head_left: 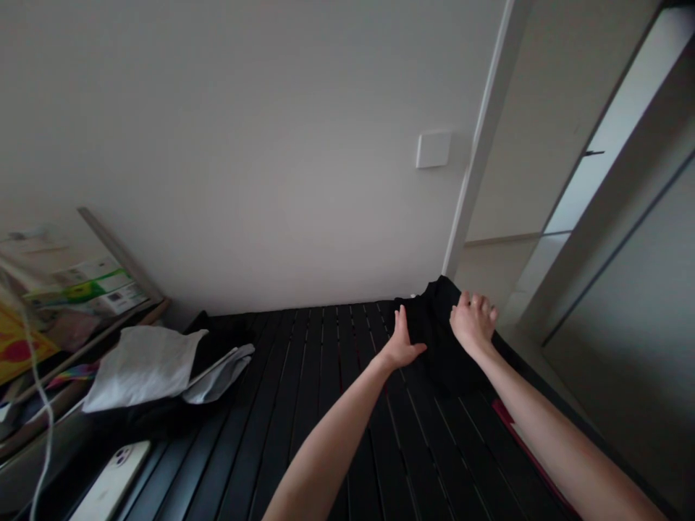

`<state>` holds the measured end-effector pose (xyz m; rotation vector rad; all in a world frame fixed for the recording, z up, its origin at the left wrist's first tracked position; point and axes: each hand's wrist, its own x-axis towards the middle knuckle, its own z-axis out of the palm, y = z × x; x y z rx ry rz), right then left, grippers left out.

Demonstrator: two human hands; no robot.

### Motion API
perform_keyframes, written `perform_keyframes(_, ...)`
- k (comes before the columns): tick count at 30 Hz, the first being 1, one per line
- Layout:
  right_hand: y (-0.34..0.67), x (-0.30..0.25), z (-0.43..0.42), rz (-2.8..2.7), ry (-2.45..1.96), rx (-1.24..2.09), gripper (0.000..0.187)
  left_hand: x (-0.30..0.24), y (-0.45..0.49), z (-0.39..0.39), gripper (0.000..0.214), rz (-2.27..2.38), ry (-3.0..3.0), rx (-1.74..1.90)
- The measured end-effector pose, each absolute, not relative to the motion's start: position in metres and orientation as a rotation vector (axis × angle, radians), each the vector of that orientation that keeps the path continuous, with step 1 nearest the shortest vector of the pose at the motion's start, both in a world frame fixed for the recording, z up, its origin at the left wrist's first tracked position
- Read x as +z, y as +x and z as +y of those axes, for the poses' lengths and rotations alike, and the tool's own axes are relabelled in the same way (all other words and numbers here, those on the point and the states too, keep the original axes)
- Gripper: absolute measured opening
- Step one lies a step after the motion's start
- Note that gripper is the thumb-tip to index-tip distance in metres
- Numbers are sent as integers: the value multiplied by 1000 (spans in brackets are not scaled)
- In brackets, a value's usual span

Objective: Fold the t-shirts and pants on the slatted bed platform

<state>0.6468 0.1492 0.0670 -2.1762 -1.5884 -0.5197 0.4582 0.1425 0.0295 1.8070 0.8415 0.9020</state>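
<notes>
Holds left hand open, thumb apart, by crumpled black cloth at far right of black slatted table; curls fingers of right hand beside cloth, cannot tell if gripping.

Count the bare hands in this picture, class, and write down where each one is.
2: the left hand is at the left side of the black cloth, and the right hand is at its right side. No others show.
</notes>
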Motion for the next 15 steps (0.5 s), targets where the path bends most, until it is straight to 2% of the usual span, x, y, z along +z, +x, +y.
perform_keyframes(6,607,-6,131,-1922,-2081,-285,41,16,421,123,91,1393,1925,524)
perform_keyframes(10,565,-40,114,-2075,-1984,-136,41,4,383,114,74,1634,1891,449)
perform_keyframes(15,514,-75,92,-2188,-1868,-34,45,-9,316,101,67,1904,1895,375)
